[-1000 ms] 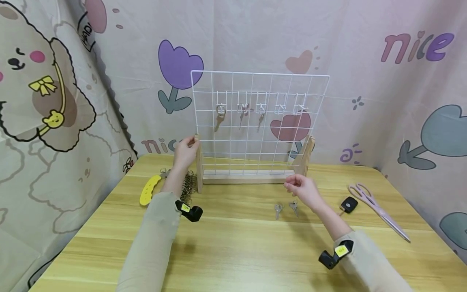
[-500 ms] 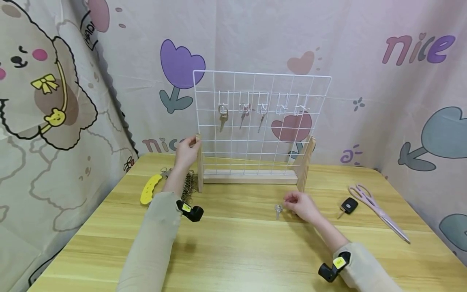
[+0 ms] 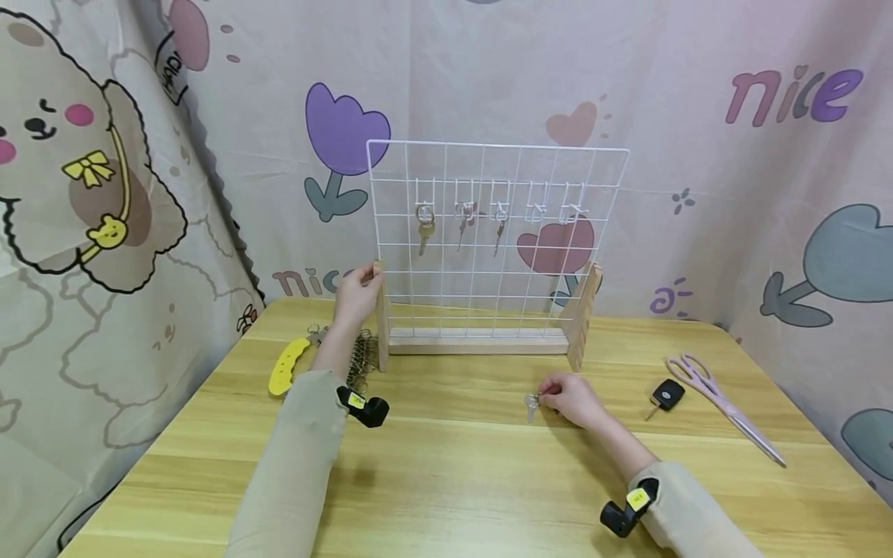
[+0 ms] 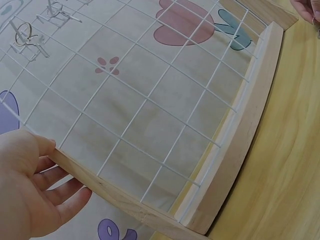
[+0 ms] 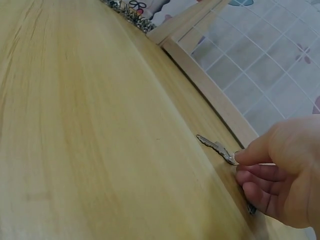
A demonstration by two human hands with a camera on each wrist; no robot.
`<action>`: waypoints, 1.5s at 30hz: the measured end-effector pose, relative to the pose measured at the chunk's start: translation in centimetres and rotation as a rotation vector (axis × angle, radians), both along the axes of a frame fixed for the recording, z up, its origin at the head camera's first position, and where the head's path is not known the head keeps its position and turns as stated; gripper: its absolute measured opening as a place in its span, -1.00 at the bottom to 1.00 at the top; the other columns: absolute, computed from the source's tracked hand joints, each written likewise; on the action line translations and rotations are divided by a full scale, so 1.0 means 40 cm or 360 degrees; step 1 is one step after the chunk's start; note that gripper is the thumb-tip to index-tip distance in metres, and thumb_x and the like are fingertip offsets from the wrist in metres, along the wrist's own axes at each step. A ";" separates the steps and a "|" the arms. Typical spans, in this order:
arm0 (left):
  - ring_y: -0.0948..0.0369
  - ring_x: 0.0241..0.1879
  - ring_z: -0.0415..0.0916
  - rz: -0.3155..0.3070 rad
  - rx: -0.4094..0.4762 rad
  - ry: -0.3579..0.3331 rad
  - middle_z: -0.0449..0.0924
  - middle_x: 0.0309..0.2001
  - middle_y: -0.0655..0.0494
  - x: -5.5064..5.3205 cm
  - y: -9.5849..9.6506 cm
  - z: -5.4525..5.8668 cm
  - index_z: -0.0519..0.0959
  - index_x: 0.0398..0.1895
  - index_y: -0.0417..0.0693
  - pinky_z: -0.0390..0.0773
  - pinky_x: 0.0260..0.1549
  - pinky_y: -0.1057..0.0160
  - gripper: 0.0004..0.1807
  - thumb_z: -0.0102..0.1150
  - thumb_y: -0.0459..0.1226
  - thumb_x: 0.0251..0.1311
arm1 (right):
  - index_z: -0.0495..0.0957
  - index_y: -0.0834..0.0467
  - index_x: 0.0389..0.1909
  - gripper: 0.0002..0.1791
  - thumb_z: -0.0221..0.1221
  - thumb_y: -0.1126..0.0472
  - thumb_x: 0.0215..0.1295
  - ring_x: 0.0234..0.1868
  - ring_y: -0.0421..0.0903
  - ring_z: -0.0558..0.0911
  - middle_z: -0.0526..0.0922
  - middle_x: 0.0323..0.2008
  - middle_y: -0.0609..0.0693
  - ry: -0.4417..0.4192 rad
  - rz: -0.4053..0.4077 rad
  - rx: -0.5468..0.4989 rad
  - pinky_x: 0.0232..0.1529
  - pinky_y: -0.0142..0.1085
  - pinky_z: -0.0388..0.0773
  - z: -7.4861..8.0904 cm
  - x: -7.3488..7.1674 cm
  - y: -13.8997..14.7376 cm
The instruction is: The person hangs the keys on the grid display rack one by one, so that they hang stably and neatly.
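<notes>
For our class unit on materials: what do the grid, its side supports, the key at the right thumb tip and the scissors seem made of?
Grid: probably metal, white-coated; thin, straight wires. Side supports: likely pale wood, matt; faint grain shows. Key: apparently metal; silvery shine. Scissors: seemingly metal blades, grey and smooth; pinkish handles, perhaps plastic.

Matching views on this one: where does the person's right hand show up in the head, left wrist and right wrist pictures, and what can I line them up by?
Head: the right hand is right of centre, below the rack's wooden base.
Left wrist: top right corner, cut off by the frame.
Right wrist: right edge, lower half, fingers at a key.
Shared landmark: that wooden base.
</notes>
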State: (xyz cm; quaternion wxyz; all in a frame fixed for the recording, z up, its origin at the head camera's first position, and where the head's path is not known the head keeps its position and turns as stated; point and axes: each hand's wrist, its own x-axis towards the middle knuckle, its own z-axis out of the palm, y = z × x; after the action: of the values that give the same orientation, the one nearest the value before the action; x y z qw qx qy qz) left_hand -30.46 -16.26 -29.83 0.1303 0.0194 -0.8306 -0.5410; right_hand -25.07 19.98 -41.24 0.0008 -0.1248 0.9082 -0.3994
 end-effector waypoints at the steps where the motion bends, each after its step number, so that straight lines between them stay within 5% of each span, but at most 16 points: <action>1: -0.03 0.26 0.21 0.0000 0.0001 0.0002 0.29 0.26 -0.15 0.000 0.000 0.000 0.20 0.35 -0.22 0.29 0.20 0.08 -0.46 -0.09 -0.17 0.39 | 0.55 0.29 -0.45 -0.97 0.22 0.41 0.12 -0.61 -0.20 0.44 0.53 -0.56 -0.04 0.0014 0.0014 0.0021 -0.65 -0.41 0.42 0.001 0.000 0.000; 10: -0.03 0.24 0.24 -0.0002 0.0014 0.0014 0.31 0.24 -0.16 -0.001 0.000 -0.002 0.23 0.33 -0.23 0.32 0.18 0.08 -0.48 -0.09 -0.18 0.39 | 0.55 0.30 -0.45 -0.93 0.18 0.37 0.19 -0.62 -0.21 0.40 0.50 -0.60 -0.02 0.0043 0.0035 -0.0001 -0.62 -0.41 0.38 0.032 -0.001 0.006; 20: -0.04 0.23 0.25 -0.0006 -0.0007 0.0034 0.32 0.24 -0.16 0.002 -0.001 -0.001 0.24 0.33 -0.23 0.31 0.18 0.06 -0.48 -0.09 -0.18 0.38 | 0.55 0.32 -0.37 -0.93 0.16 0.37 0.22 -0.51 -0.08 0.50 0.55 -0.54 0.03 0.0164 0.0051 -0.0019 -0.56 -0.39 0.47 0.120 -0.023 0.019; 29: -0.04 0.24 0.25 -0.0004 -0.0005 0.0028 0.31 0.25 -0.16 0.002 0.000 -0.001 0.23 0.33 -0.24 0.31 0.18 0.07 -0.48 -0.09 -0.19 0.38 | 0.53 0.40 -0.29 -0.88 0.14 0.40 0.20 -0.50 -0.12 0.48 0.56 -0.49 0.14 0.0279 0.0009 -0.0144 -0.53 -0.42 0.47 0.253 -0.049 0.018; 34: -0.04 0.24 0.25 -0.0002 -0.0005 0.0034 0.31 0.24 -0.17 0.002 -0.001 -0.004 0.22 0.33 -0.25 0.32 0.18 0.08 -0.48 -0.10 -0.19 0.39 | 0.52 0.42 -0.27 -0.88 0.13 0.41 0.22 -0.50 -0.16 0.48 0.55 -0.50 0.05 0.0384 0.0003 -0.0210 -0.50 -0.45 0.49 0.345 -0.058 0.006; 45: -0.03 0.25 0.22 -0.0012 0.0009 0.0008 0.29 0.26 -0.14 -0.002 -0.002 -0.002 0.21 0.34 -0.21 0.30 0.19 0.07 -0.48 -0.10 -0.18 0.39 | 0.54 0.37 -0.26 -0.86 0.11 0.34 0.28 -0.50 -0.21 0.46 0.54 -0.45 0.11 0.0573 -0.0017 -0.0176 -0.49 -0.50 0.46 0.501 -0.063 -0.029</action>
State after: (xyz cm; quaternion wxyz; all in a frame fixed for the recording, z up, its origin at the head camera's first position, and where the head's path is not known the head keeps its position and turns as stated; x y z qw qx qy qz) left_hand -30.54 -16.33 -29.91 0.1303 0.0152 -0.8289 -0.5438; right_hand -27.58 18.81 -21.18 -0.1706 -0.1894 0.8711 -0.4198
